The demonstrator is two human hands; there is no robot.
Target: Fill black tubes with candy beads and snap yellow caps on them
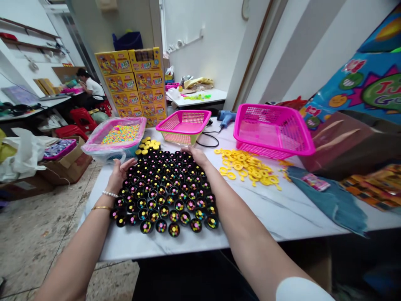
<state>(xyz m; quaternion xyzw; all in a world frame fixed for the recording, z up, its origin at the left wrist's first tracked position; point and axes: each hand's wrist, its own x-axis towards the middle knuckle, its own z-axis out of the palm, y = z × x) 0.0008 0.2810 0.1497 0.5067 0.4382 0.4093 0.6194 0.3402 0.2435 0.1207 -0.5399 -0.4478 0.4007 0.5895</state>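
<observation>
Fingertips of the right hand were blurred at the far edge of the black cups (173, 191), near the middle of the frame, so how far that right hand (193, 154) was open could not be told; it lay against the cups' upper right edge. The left hand (120, 170) was open, fingers spread, beside the upper left edge of the cups, perhaps touching them. The cups stood packed together on the white table (200, 240), pink, yellow and other coloured pieces showing inside. Yellow ring-shaped pieces (247, 165) lay loose to the right of the cups, in front of a large pink basket (272, 131). Behind the cups sat a smaller pink basket (184, 125), with a blue tool (226, 119) between the two baskets, partly hidden. At upper left, a seated person (94, 88) was small and turned sideways. The stacked yellow boxes (122, 83) bore lettering too small to read. Large lettering on the blue printed sheet (357, 90), cut off by the right edge, began "Ju" and, below, "Gu".
</observation>
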